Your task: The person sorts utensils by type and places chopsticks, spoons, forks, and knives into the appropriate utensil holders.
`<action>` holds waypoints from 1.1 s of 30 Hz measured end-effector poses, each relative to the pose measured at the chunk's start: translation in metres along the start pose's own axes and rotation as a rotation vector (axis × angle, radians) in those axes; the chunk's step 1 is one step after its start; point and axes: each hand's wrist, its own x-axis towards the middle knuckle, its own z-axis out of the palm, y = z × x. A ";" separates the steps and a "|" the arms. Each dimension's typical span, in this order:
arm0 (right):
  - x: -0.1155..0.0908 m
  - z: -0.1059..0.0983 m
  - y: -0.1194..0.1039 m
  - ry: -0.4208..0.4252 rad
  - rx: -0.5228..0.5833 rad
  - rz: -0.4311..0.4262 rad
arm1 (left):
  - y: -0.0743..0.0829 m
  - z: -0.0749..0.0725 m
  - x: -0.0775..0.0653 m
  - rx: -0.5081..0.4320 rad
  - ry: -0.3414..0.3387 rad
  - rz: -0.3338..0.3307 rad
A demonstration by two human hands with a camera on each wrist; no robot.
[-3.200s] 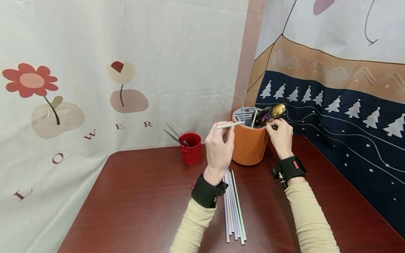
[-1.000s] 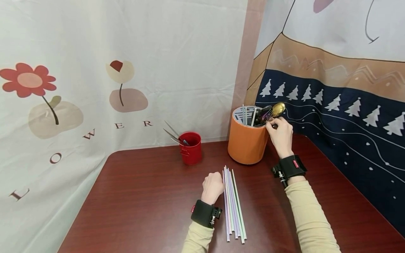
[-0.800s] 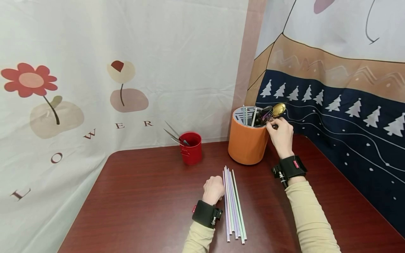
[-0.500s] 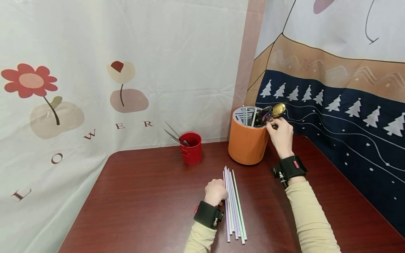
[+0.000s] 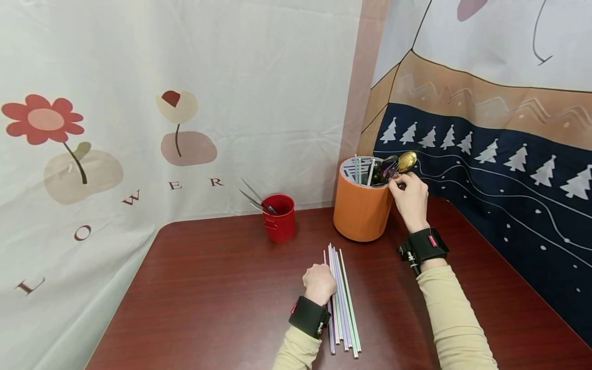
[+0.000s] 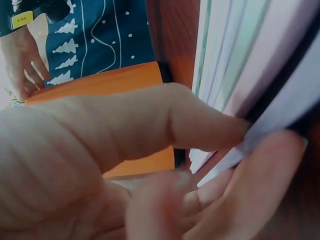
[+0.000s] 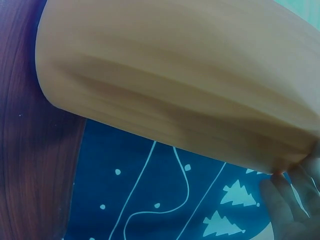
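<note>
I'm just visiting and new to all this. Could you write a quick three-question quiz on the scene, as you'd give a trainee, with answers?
1. What is the left hand pinching?
2. True or false: in the head view, the red cup stands left of the orange container.
3. Where is the right hand? A) on the red cup; B) at the orange container's rim; C) beside the left hand.

Key: 1. A pale straw. 2. True. 3. B.

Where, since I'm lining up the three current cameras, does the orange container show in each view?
Head: the orange container stands right of centre, about mid-height.
Left wrist: the orange container shows left of centre, partly hidden behind the left hand.
Right wrist: the orange container fills most of the upper picture.
Shared landmark: the navy cloth with white trees.
</note>
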 end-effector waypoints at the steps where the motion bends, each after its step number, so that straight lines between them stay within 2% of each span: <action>1: 0.000 0.000 0.000 0.001 0.000 0.000 | 0.000 0.000 0.000 0.001 0.004 0.004; 4: -0.001 0.000 0.000 0.004 -0.001 -0.003 | -0.003 -0.001 0.000 -0.014 0.017 0.025; 7: -0.001 0.000 0.001 0.005 -0.001 -0.005 | -0.006 -0.005 0.000 -0.046 0.060 0.057; 12: -0.001 0.000 0.000 0.008 -0.002 -0.009 | -0.009 -0.022 -0.001 -0.101 0.139 0.093; 16: -0.001 0.000 0.000 0.010 0.003 -0.013 | -0.009 -0.037 -0.005 -0.161 0.238 0.122; 22: -0.001 0.000 0.000 0.012 0.006 -0.013 | -0.008 -0.051 -0.012 -0.320 0.376 0.211; 33: 0.000 0.000 -0.001 0.010 0.007 -0.014 | -0.001 -0.055 -0.012 -0.508 0.615 0.383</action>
